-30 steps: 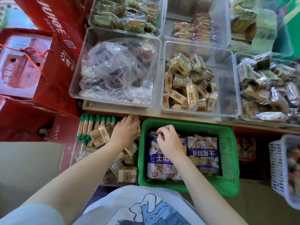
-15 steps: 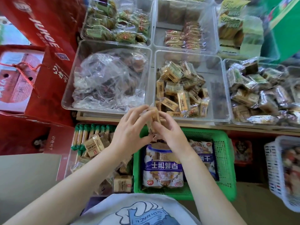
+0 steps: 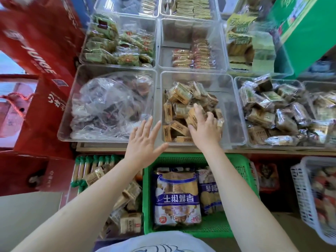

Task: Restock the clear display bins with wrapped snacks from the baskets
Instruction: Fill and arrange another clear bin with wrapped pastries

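The middle clear display bin (image 3: 234, 113) holds a pile of tan wrapped snacks (image 3: 179, 95). My right hand (image 3: 205, 128) reaches into this bin and grips one tan wrapped snack (image 3: 193, 118) on top of the pile. My left hand (image 3: 145, 142) hovers with fingers spread at the front edge, between this bin and the one to its left, holding nothing. Below, a green basket (image 3: 241, 170) contains blue-and-white snack bags (image 3: 177, 195). A clear container (image 3: 72, 190) at lower left has more tan wrapped snacks (image 3: 131, 222).
The left bin (image 3: 72, 99) holds a crumpled clear plastic bag; the right bin (image 3: 241, 124) is full of dark wrapped snacks. More bins stand behind. Red gift bags (image 3: 41, 51) crowd the left, a green box (image 3: 305, 33) the upper right, a white basket (image 3: 305, 193) the lower right.
Both hands rose from the baskets, met holding a tan snack, then parted. My right hand carried the snack into the middle bin; my left hand let go and spread.
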`<state>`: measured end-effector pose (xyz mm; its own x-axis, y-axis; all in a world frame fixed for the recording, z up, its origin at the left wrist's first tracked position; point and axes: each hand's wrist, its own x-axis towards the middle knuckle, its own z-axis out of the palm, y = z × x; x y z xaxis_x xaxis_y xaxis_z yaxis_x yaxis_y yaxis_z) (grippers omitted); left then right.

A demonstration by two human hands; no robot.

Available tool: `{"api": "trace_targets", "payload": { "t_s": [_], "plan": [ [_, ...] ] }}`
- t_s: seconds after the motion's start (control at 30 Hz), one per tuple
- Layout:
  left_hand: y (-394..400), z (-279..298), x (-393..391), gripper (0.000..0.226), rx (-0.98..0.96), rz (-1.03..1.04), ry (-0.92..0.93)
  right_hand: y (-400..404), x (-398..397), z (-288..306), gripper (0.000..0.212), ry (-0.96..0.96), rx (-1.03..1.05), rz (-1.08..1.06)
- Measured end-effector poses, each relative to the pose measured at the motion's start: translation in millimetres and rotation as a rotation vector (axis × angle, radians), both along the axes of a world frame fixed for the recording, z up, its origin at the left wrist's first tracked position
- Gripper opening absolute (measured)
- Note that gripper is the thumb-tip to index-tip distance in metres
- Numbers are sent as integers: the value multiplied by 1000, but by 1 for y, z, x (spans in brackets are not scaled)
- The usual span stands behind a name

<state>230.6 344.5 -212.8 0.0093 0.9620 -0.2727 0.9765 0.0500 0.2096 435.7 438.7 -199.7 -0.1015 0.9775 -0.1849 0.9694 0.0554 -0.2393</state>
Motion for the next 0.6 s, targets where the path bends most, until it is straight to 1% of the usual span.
{"api": "trace_targets", "payload": {
  "t_s": [0.07,0.1,0.13,0.2,0.23,0.3,0.37,0.4,0.43,0.47,0.5,0.53,0.57,0.6],
  "plan": [
    [0,1,0,76,3,-19,-3,14,11,-6,75,-69,-9,-126],
    [1,1,-1,74,1,-27,2,20,18,-9,75,-87,-45,-179],
    [0,2,-1,73,-4,-34,5,24,22,-10,75,-86,-92,-212],
    [0,4,-2,72,-14,-43,1,23,22,-9,74,-61,-139,-204],
    [0,4,-2,72,-23,-45,-8,19,17,-6,73,-56,-121,-174],
    [4,7,-1,72,-53,-41,-38,3,0,6,67,1,-15,-125],
    [4,13,-4,72,-57,-35,-114,-23,-18,17,52,142,167,-68],
    [-3,16,-7,69,1,-28,-164,-41,-27,21,42,233,263,-15],
    [-14,20,-11,60,124,-17,-217,-59,-35,21,33,328,336,47],
    [-30,21,-16,46,292,3,-251,-78,-41,20,25,421,362,111],
    [-47,16,-22,32,452,35,-259,-97,-47,16,21,505,333,168],
    [-65,8,-31,21,519,88,-252,-114,-53,11,20,564,252,203],
    [-83,0,-39,17,458,137,-237,-128,-58,3,19,592,141,212],
    [-98,-12,-46,21,296,179,-214,-141,-62,-8,18,592,7,202]
  ]
}}
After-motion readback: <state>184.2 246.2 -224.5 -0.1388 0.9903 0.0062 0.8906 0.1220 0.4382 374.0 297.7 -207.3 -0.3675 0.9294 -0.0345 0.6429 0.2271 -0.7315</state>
